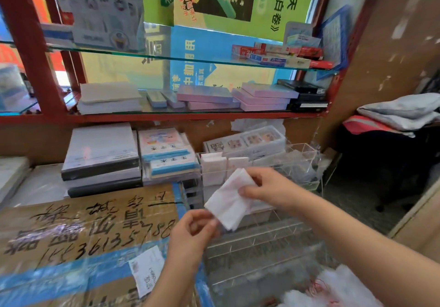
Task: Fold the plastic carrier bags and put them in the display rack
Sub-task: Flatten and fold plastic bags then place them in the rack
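1. Two hands on one folded white plastic carrier bag (229,203), held in the air above the clear acrylic display rack (257,240).
2. Nearest, at the bottom right corner: a loose heap of white carrier bags (342,287) with red print.
3. Left hand (190,237): fingers curled, pinching the bag's lower edge.
4. Right hand (266,187): thumb and fingers gripping the bag's upper right side.
5. Left of the rack: a taped cardboard box (90,230) with black handwriting and a white label.
6. At the rack's far end: folded white bags (214,164) upright in a compartment.
7. Beyond, stacked notebooks (166,154), then lilac boxes (262,97) on a glass shelf.
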Available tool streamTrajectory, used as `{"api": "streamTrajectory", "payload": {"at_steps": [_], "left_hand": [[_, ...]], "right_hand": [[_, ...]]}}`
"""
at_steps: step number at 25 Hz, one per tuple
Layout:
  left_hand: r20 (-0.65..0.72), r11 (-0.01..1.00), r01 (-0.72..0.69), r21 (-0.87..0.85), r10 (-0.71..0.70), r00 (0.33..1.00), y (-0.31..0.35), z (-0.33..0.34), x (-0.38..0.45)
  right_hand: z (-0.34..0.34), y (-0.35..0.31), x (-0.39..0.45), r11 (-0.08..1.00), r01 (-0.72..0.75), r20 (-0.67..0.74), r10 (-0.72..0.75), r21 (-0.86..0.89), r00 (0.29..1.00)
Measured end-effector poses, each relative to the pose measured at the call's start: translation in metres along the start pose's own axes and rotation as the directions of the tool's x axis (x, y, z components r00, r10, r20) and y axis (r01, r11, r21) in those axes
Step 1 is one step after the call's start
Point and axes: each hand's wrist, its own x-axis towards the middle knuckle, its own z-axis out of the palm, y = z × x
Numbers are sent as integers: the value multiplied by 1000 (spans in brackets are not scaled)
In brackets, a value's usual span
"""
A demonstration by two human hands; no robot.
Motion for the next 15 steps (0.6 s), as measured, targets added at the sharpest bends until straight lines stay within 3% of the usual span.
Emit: {"api": "streamTrajectory", "payload": {"at_steps": [2, 4, 5, 8, 12, 15], "left_hand": [[-106, 998, 35, -54, -40, 994, -5, -3, 11], [-155, 994, 84, -74, -94, 983, -10, -7, 19], [-149, 992, 105, -73, -115, 982, -12, -7, 22], [-72, 987, 157, -42, -160, 985, -11, -1, 25], [37, 981, 192, -32, -190, 981, -9, 1, 20], [79, 977, 211, -30, -208, 975, -15, -3, 19]], "right_hand": [[-27, 4, 29, 995, -5, -255, -21, -99, 967], [-58, 14, 70, 932, -46, -516, -158, -360, 842], [-67, 21, 92, 884, -81, -562, -218, -459, 798], [-67, 41, 148, 741, -192, -541, -263, -643, 799], [-47, 62, 183, 478, -183, -367, -326, -859, 871], [-51, 69, 193, 441, -147, -264, -218, -885, 940]]}}
